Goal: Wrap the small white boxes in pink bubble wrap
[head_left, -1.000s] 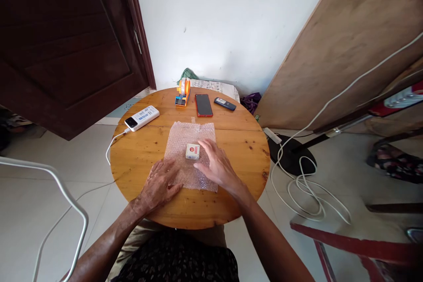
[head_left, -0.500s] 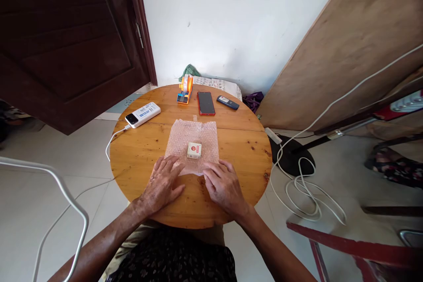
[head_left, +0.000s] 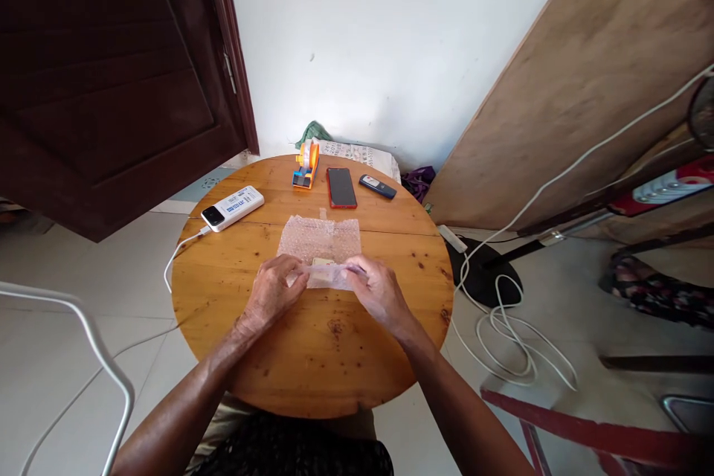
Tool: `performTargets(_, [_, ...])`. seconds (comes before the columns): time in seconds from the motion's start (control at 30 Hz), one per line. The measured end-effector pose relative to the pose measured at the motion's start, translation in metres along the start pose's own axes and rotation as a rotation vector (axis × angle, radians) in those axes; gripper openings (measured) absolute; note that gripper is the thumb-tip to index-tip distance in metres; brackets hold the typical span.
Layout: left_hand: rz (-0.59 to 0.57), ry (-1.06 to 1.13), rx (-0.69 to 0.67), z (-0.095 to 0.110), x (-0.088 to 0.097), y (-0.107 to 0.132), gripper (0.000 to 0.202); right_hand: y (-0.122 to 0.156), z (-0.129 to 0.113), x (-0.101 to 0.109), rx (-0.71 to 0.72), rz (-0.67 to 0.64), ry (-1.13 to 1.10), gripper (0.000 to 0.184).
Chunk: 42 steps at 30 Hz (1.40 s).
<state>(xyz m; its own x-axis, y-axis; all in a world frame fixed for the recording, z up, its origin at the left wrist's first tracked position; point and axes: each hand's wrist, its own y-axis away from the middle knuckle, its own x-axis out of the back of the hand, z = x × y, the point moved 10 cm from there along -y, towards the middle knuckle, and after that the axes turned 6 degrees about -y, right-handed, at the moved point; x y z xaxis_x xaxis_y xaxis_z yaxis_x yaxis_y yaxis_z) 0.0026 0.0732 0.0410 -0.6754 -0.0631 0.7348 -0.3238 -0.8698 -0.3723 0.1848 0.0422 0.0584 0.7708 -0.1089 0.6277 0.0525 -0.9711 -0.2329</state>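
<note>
A sheet of bubble wrap (head_left: 320,236) lies on the round wooden table (head_left: 335,342). Its near edge is lifted and folded up over a small white box (head_left: 322,262), which shows only in part behind the film. My left hand (head_left: 277,285) pinches the left end of that raised edge between thumb and fingers. At the right end, my right hand (head_left: 375,288) grips the same edge in the same way. The film is stretched between the two hands, just in front of the box.
Across the table's far side stand an orange and blue tape dispenser (head_left: 306,167), a red-edged phone (head_left: 341,187) and a dark remote-like device (head_left: 378,186). A white power bank (head_left: 233,207) with a cable sits at the left. Coiled white cable (head_left: 518,342) lies on the floor.
Both hands have closed on the near edge of the bubble wrap and raised it away from me over the box. The box, earlier in full view, is now partly covered.
</note>
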Motion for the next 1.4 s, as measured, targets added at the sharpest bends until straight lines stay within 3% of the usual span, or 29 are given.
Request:
performTargets(0.1, [-0.048, 0.002, 0.038, -0.004, -0.007, -0.009, 0.003, -0.011, 0.017, -0.001, -0.078, -0.002, -0.083, 0.017])
performTargets(0.17, [-0.054, 0.010, 0.046, -0.005, -0.010, -0.015, 0.011, -0.013, 0.028, -0.006, -0.114, -0.013, -0.109, 0.019])
performTargets(0.4, [-0.157, 0.239, 0.129, -0.006, -0.033, -0.027, 0.008, -0.013, 0.052, -0.017, -0.199, -0.037, -0.157, 0.018])
performTargets(0.53, [-0.186, 0.308, 0.212, -0.012, -0.041, -0.028, 0.010, -0.012, 0.050, -0.019, -0.248, -0.073, -0.330, 0.019])
performTargets(0.73, [-0.223, 0.406, 0.249, -0.007, -0.036, -0.023, 0.015, -0.006, 0.034, -0.020, -0.260, -0.134, -0.494, 0.025])
performTargets(0.87, [-0.264, 0.402, 0.325, -0.011, -0.038, -0.014, 0.016, -0.002, 0.043, -0.024, -0.294, -0.115, -0.455, 0.025])
performTargets(1.03, [-0.249, 0.409, 0.385, -0.016, -0.041, -0.010, 0.009, -0.002, 0.053, -0.017, -0.258, -0.068, -0.201, 0.014])
performTargets(1.1, [-0.255, 0.419, 0.405, -0.017, -0.043, -0.010, 0.007, 0.001, 0.040, -0.002, -0.177, 0.021, -0.051, 0.011])
performTargets(1.2, [-0.273, 0.426, 0.410, -0.017, -0.046, -0.011, 0.006, 0.012, -0.013, 0.016, 0.101, 0.156, 0.150, 0.015])
performTargets(1.3, [-0.258, 0.409, 0.372, -0.016, -0.044, -0.014, 0.004, 0.026, -0.065, -0.009, 0.401, 0.021, 0.291, 0.018])
performTargets(1.4, [-0.253, 0.385, 0.347, -0.016, -0.043, -0.017, 0.002, 0.027, -0.070, -0.035, 0.430, -0.098, 0.462, 0.016])
